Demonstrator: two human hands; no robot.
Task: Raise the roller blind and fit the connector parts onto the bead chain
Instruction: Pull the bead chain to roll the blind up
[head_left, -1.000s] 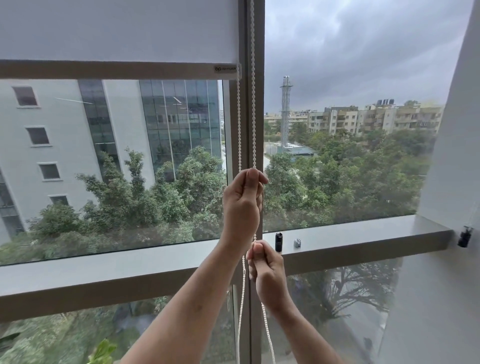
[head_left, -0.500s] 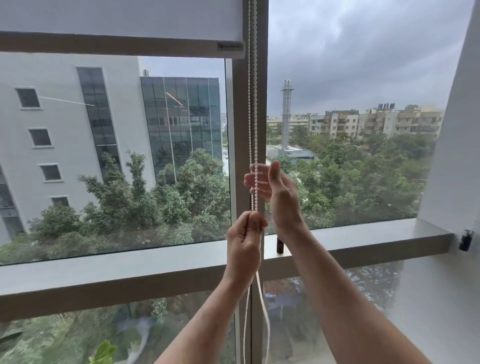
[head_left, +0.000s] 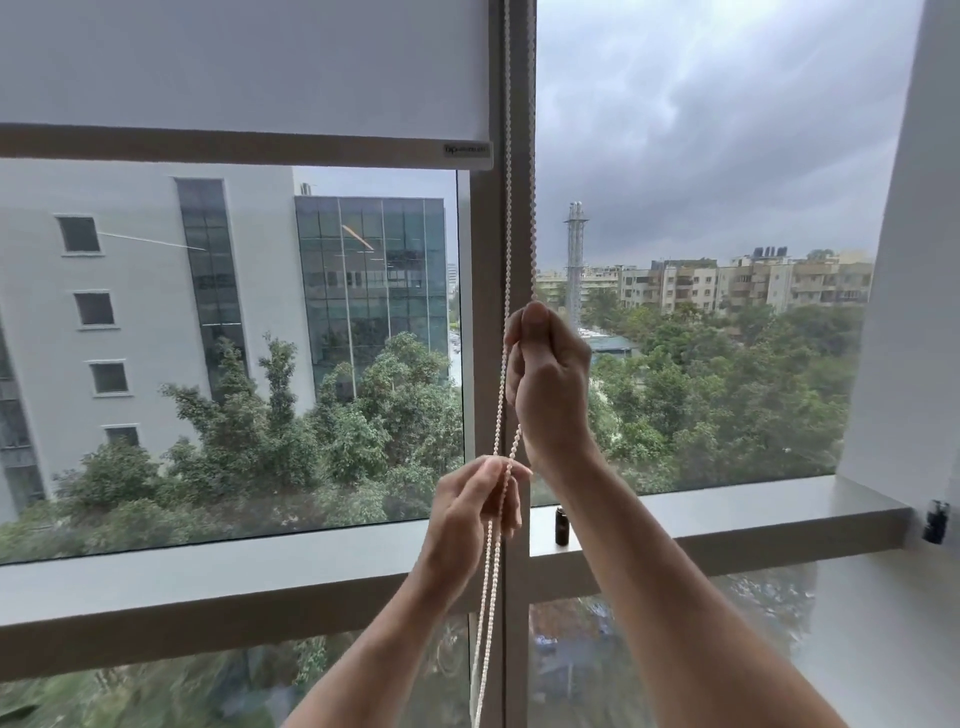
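Observation:
The white roller blind (head_left: 244, 67) covers the top of the left pane, and its bottom rail (head_left: 260, 148) hangs level. A white bead chain (head_left: 508, 234) runs down in two strands along the window mullion. My right hand (head_left: 545, 379) grips one strand at mid height, thumb up. Below it my left hand (head_left: 472, 514) pinches the strands between thumb and fingers, and the loose chain hangs down past my wrist. A small black connector part (head_left: 561, 526) stands on the grey sill (head_left: 753, 514), just left of my right forearm.
A black fitting (head_left: 935, 521) is fixed to the white wall (head_left: 909, 312) at the right, level with the sill's end. The vertical mullion (head_left: 519, 623) splits the window into two panes. Buildings and trees lie outside the glass.
My right hand rose from below my left hand to above it and closed on the chain. My left hand dropped lower on the strands. The blind's bottom rail went up.

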